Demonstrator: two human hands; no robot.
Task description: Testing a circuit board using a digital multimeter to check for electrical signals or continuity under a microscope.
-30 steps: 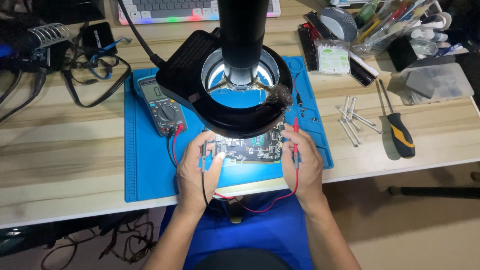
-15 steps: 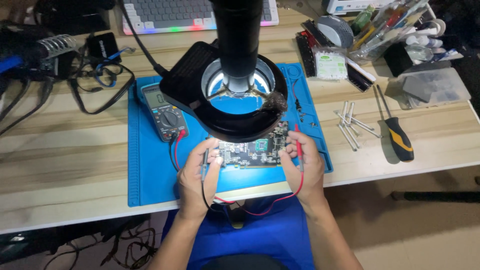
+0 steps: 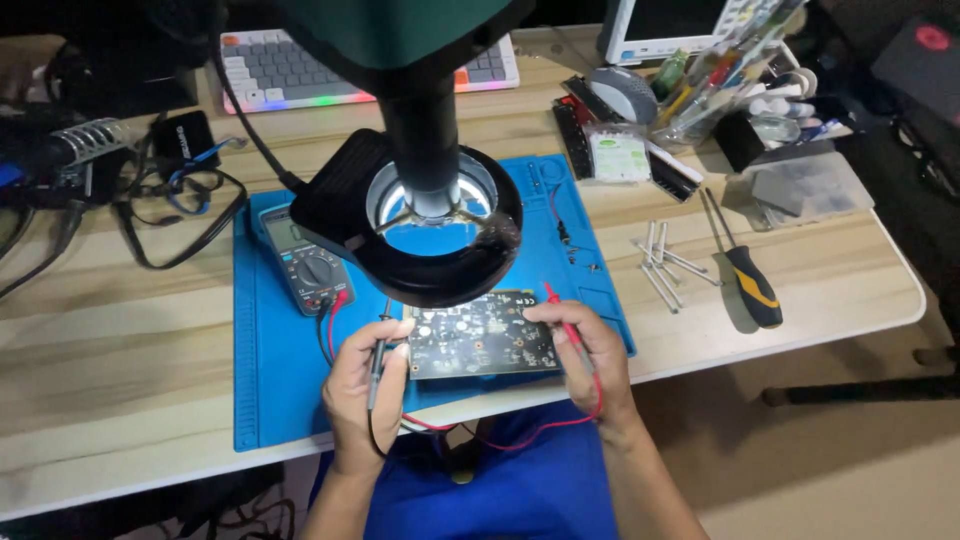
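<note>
Board (image 3: 482,347) nearer table edge; two hands' grips clenched, one probe each: left hand (image 3: 362,392), right hand (image 3: 590,352).

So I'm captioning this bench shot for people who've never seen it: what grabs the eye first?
The big black ring-light magnifier dominates the centre, hanging over a bright blue work mat on the pale wooden desk. Just below it, near the front edge, the left hand holds a black probe and the right hand a red probe, both against a dark circuit board. A multimeter lies on the mat to the left.
</note>
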